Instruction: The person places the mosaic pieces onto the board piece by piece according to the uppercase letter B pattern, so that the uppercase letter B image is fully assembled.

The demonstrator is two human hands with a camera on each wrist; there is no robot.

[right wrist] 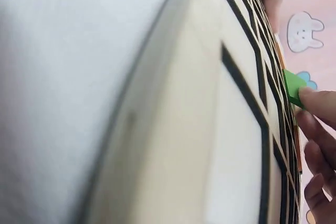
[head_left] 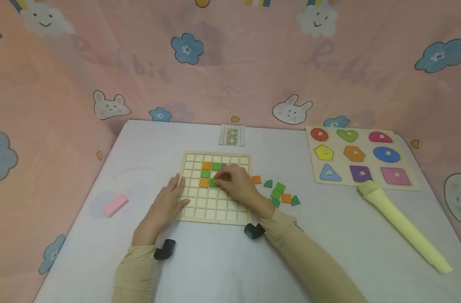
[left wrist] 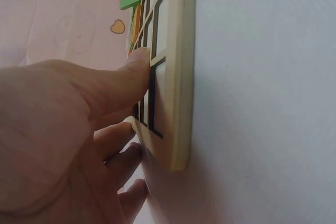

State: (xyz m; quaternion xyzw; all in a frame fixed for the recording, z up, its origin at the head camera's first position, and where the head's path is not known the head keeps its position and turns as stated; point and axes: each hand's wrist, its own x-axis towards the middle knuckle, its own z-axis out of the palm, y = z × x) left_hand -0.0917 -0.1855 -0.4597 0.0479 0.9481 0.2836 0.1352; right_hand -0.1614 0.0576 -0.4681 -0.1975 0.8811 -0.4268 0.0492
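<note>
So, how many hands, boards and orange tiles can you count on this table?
Hands: 2, the left hand and the right hand
Boards: 2, the grid board and the shape puzzle board
Orange tiles in view: 4, two on the grid board and two beside it
Total: 8, though the right hand and arm may hide more tiles.

You have 1 grid board, 1 pattern card, 4 orange tiles in view, at least 5 green squares and at least 2 curved green pieces. You also have 1 pink block, 1 yellow rod, 2 black devices, 1 puzzle board and its 9 knobbed shapes.
</note>
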